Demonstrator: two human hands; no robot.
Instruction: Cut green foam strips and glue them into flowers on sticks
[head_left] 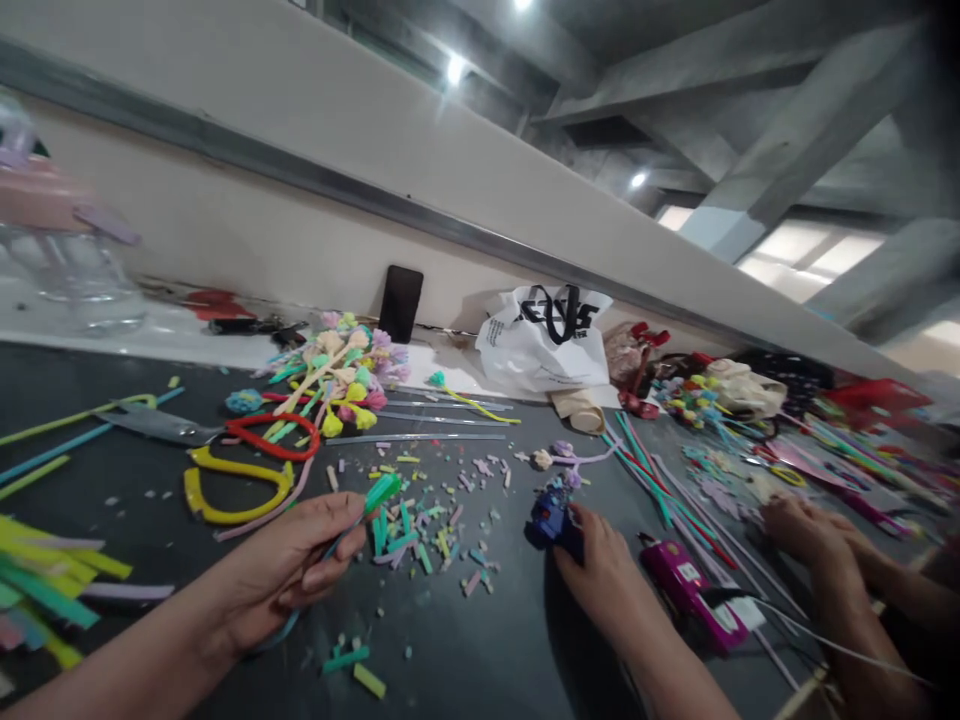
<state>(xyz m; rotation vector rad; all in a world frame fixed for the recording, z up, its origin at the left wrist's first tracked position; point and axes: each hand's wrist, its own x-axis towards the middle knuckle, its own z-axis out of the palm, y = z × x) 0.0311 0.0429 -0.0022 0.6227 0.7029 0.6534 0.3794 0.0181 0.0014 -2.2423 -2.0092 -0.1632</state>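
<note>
My left hand (289, 570) is closed around a thin stem tipped with a green foam bud (382, 491), held just above the dark table (480, 650). My right hand (604, 570) is wrapped on a small blue tool (549, 518) resting on the table. Between the two hands lie several small offcuts of green, pink and yellow foam (427, 530). A bunch of finished foam flowers (341, 380) lies further back on the left.
Scissors with red and yellow handles (247, 465) lie at left beside coloured foam strips (45, 580). A pink device with a cable (686, 590) sits right of my right hand. Another person's hands (814, 535) work at right. A white bag (544, 340) and a phone (400, 303) stand by the wall.
</note>
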